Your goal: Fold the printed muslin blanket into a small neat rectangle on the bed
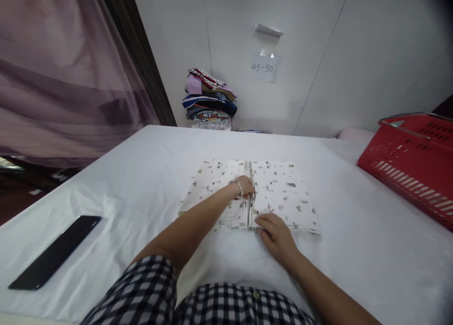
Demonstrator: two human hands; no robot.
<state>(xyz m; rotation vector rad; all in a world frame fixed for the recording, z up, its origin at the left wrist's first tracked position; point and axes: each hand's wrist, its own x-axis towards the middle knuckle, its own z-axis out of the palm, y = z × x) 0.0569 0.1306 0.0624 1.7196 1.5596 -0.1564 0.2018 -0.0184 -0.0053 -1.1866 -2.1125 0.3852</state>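
Two sides of the cloth [283, 186] lay flat, middle unclosed. Left hand [245, 186] curled there, grip unclear; right hand [278, 236] rested open, near edge.

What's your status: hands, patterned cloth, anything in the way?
Left hand at patterned cloth, by its middle gap. Right hand at near edge. Cloth lies flat. Red basket apart, to the right.

- The shirt [212, 307] was patterned in black and white checks with greyish squares between.
- A small, round, yellowish button [255, 295] sat on the front of the shirt.
- To the left of the shirt front, a matching checked sleeve [143, 289] ended near the elbow.
- Beyond the shirt, a silvery bracelet [241, 189] circled the left wrist.
- Past the shirt, both hands [279, 237] were bare.
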